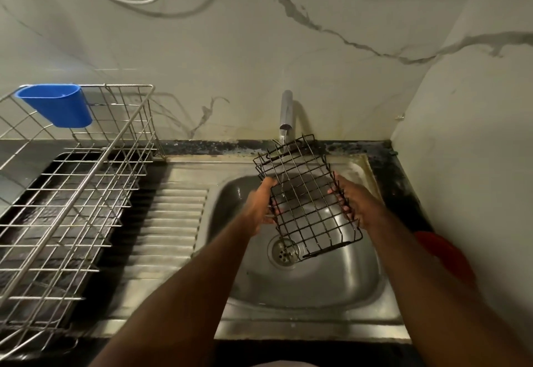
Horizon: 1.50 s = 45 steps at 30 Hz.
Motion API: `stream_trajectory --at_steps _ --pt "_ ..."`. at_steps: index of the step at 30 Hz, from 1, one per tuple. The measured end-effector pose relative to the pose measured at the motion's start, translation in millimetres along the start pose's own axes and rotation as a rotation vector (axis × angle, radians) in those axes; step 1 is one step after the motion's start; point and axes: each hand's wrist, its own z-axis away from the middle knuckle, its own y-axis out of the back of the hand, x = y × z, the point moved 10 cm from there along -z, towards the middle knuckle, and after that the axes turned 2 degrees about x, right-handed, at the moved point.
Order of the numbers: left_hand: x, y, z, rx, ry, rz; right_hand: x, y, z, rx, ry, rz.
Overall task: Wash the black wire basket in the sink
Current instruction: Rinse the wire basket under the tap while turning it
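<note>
The black wire basket (306, 193) is held tilted above the steel sink (331, 277), its far end under the chrome tap (286, 114). A thin stream of water runs from the tap through the wires. My left hand (261, 208) grips the basket's left edge. My right hand (356, 202) grips its right edge, fingers curled through the wires. The sink drain (284, 249) shows below the basket's near end.
A metal dish rack (75, 193) with a blue plastic cup (57, 104) stands on the left counter, beside the ribbed drainboard (170, 222). A red object (444, 254) lies at the sink's right. Marble-patterned walls close in behind and on the right.
</note>
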Motion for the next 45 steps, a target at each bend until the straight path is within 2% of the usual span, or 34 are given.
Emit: stream_trajectory --at_steps 3,9,14,20,23,26,30,39,42,45 --pt "11 2 -2 0.008 -0.023 0.014 9 -4 8 0.003 -0.036 -0.181" --pt "27 0 2 -0.022 -0.048 0.05 31 -13 27 0.096 -0.129 -0.379" --pt "37 4 6 0.03 -0.094 -0.135 37 -18 41 0.202 -0.161 -0.556" --pt "50 16 6 -0.01 -0.232 -0.411 31 -29 54 0.321 -0.15 -0.692" --pt "47 37 6 0.077 -0.29 -0.387 29 -40 62 0.352 -0.189 -0.779" --pt "45 55 21 0.183 -0.406 -0.241 25 -53 65 0.363 -0.222 -0.869" --pt "38 43 37 0.104 -0.469 -0.229 21 -62 68 0.398 -0.194 -0.9" --pt "-5 37 36 -0.117 -0.366 -0.128 -11 -84 71 0.261 -0.088 -0.966" --pt "-14 40 33 -0.169 -0.333 -0.229 -21 -94 62 0.197 -0.085 -0.903" --pt "-7 43 27 -0.108 -0.394 -0.352 -24 -111 54 0.069 -0.13 -0.858"
